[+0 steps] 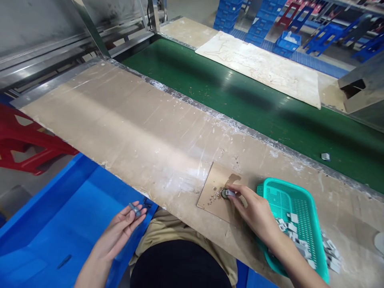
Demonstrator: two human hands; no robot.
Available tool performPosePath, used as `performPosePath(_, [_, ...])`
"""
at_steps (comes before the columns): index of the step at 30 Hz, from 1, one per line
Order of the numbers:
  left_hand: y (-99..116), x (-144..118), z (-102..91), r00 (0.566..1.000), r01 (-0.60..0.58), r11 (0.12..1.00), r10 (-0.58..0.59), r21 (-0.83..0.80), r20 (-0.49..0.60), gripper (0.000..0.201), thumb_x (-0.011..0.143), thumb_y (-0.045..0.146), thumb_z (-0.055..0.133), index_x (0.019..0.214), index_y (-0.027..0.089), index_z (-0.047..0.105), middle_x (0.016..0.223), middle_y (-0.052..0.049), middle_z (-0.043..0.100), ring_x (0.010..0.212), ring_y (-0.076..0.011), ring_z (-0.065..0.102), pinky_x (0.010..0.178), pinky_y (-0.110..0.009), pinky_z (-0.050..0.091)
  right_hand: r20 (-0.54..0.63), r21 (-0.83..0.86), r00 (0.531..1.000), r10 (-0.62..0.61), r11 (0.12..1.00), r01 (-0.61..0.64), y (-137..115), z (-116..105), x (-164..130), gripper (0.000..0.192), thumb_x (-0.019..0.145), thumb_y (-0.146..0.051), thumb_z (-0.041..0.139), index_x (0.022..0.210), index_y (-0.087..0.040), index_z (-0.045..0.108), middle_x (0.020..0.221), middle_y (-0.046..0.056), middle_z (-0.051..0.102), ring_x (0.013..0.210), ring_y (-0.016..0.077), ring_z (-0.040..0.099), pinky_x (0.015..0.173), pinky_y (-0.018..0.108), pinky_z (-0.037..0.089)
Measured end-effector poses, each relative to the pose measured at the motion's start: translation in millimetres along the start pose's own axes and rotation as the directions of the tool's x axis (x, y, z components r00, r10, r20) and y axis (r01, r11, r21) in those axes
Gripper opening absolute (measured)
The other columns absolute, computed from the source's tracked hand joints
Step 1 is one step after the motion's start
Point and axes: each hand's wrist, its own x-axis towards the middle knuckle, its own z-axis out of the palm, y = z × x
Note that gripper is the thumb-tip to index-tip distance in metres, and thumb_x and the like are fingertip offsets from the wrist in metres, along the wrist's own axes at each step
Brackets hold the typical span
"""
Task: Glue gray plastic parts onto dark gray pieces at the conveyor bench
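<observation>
My right hand (253, 210) rests on a small brown board (213, 188) on the workbench and pinches a small grey part (230, 193), pressing it against a little round cap (224, 194). My left hand (121, 228) hangs below the bench edge, palm up over a blue bin (60, 236), with a small grey metal piece (135, 209) held at its fingertips. Right of my right hand sits a teal mesh tray (297, 200) holding several small grey-white parts (292, 228).
The beige worktop (135, 128) runs diagonally beside a green conveyor belt (240, 92) carrying one small grey part (325, 157). More loose parts (331, 254) lie right of the tray. A red plastic stool (21, 140) stands left; blue crates (270, 24) are stacked beyond.
</observation>
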Motion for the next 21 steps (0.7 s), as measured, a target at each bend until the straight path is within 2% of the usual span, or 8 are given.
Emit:
performPosePath(3, [-3, -13, 18.1, 0.989, 0.043, 0.996, -0.053, 0.073, 0.141, 0.018, 0.060, 0.000, 0.076, 0.072, 0.012, 0.073, 0.070, -0.007, 0.072, 0.063, -0.0179, 0.069, 0.054, -0.019, 0.058, -0.011, 0.049, 0.999, 0.040, 0.998, -0.040, -2, -4, 0, 0.019, 0.090, -0.027, 0.052, 0.104, -0.019, 0.062, 0.098, 0.008, 0.069, 0.090, 0.0226, 0.066, 0.077, 0.036, 0.055])
performPosePath(6, [-15, -25, 49.6, 0.936, 0.021, 0.983, -0.083, 0.182, 0.342, 0.028, 0.055, 0.020, 0.085, 0.080, 0.013, 0.075, 0.078, -0.009, 0.073, 0.074, -0.0183, 0.070, 0.064, -0.018, 0.058, -0.028, 0.267, 0.977, 0.213, 0.943, -0.198, -11, -14, -1, 0.021, 0.085, -0.033, 0.060, 0.101, -0.020, 0.064, 0.096, 0.008, 0.070, 0.088, 0.0233, 0.067, 0.078, 0.037, 0.056])
performPosePath(9, [-34, -37, 90.4, 0.855, -0.022, 0.974, -0.098, 0.225, 0.510, 0.031, 0.062, 0.026, 0.081, 0.089, 0.015, 0.074, 0.085, -0.007, 0.074, 0.083, -0.0178, 0.069, 0.075, -0.020, 0.057, 0.022, 0.588, 0.909, 0.415, 0.730, -0.348, -27, -26, -3, 0.025, 0.075, -0.035, 0.071, 0.092, -0.018, 0.065, 0.095, 0.009, 0.071, 0.085, 0.0235, 0.069, 0.077, 0.033, 0.058])
performPosePath(11, [-47, -44, 115.9, 0.808, -0.045, 0.972, -0.100, 0.229, 0.581, 0.032, 0.064, 0.027, 0.080, 0.093, 0.016, 0.074, 0.087, -0.007, 0.074, 0.084, -0.0181, 0.069, 0.077, -0.022, 0.057, 0.060, 0.703, 0.872, 0.487, 0.599, -0.383, -38, -32, -5, 0.024, 0.069, -0.032, 0.077, 0.085, -0.018, 0.066, 0.089, 0.008, 0.072, 0.081, 0.0226, 0.070, 0.073, 0.029, 0.060])
performPosePath(13, [-58, -52, 135.4, 0.783, -0.069, 0.971, -0.091, 0.231, 0.615, 0.031, 0.064, 0.027, 0.080, 0.093, 0.016, 0.074, 0.087, -0.007, 0.074, 0.082, -0.0186, 0.069, 0.075, -0.023, 0.058, 0.067, 0.757, 0.855, 0.514, 0.532, -0.379, -47, -35, -7, 0.022, 0.066, -0.028, 0.079, 0.081, -0.019, 0.066, 0.086, 0.007, 0.073, 0.079, 0.0214, 0.070, 0.071, 0.025, 0.060])
performPosePath(15, [-65, -59, 147.7, 0.777, -0.095, 0.969, -0.070, 0.227, 0.625, 0.031, 0.062, 0.027, 0.081, 0.089, 0.015, 0.075, 0.087, -0.007, 0.074, 0.080, -0.0193, 0.069, 0.072, -0.025, 0.059, 0.065, 0.788, 0.851, 0.520, 0.497, -0.364, -53, -36, -10, 0.020, 0.065, -0.024, 0.080, 0.078, -0.019, 0.066, 0.084, 0.007, 0.073, 0.078, 0.0206, 0.071, 0.070, 0.024, 0.059])
performPosePath(21, [-67, -68, 156.0, 0.768, -0.157, 0.966, -0.012, 0.207, 0.640, 0.031, 0.060, 0.027, 0.081, 0.088, 0.015, 0.074, 0.088, -0.007, 0.074, 0.079, -0.0226, 0.070, 0.071, -0.030, 0.061, 0.100, 0.805, 0.859, 0.502, 0.466, -0.367, -57, -33, -15, 0.018, 0.067, -0.023, 0.079, 0.077, -0.019, 0.065, 0.085, 0.007, 0.073, 0.079, 0.0208, 0.071, 0.071, 0.024, 0.060])
